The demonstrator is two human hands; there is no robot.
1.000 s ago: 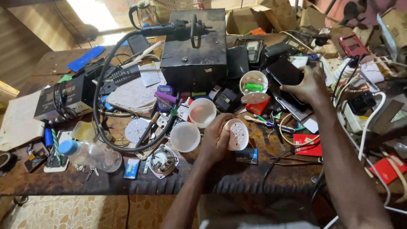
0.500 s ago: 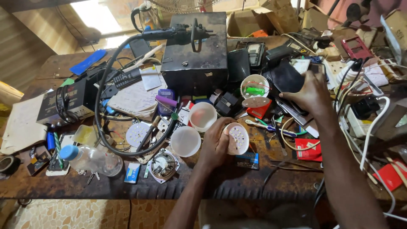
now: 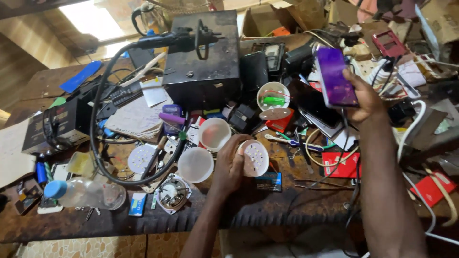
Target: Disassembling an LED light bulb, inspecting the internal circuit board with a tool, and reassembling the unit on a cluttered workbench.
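Nearest the camera, the dark desk [image 3: 95, 224] ended in a worn front edge, with a strip of patterned tiled floor [image 3: 86, 246] showing below it. The left hand [image 3: 229, 165] rested over that near edge, its grip closed around a round white LED disc [image 3: 254, 158], the dotted face turned up and to the right. Just left of the hand lay a white dome [image 3: 195, 164] and, a little further back, a white cup [image 3: 214, 134]. A clear bottle [image 3: 81, 192] with a blue cap lay on its side near the left front, beside a round metal part [image 3: 168, 192].

Further right and higher, the right hand [image 3: 361, 98] held a phone [image 3: 335, 76] upright, its grip wrapped around the lower edge, the purple screen facing the camera. A black hose [image 3: 98, 143] looped across the middle of the desk to a handpiece [image 3: 177, 40] resting on top of a black box [image 3: 203, 57] at the back. A blue strip [image 3: 80, 76] lay at the far left.

Behind, cardboard boxes [image 3: 267, 19] stood against the back, and bright daylight washed out the upper left corner. The right side was a tangle of cables and small parts too crowded to tell apart, and the desk was cut off on both sides.
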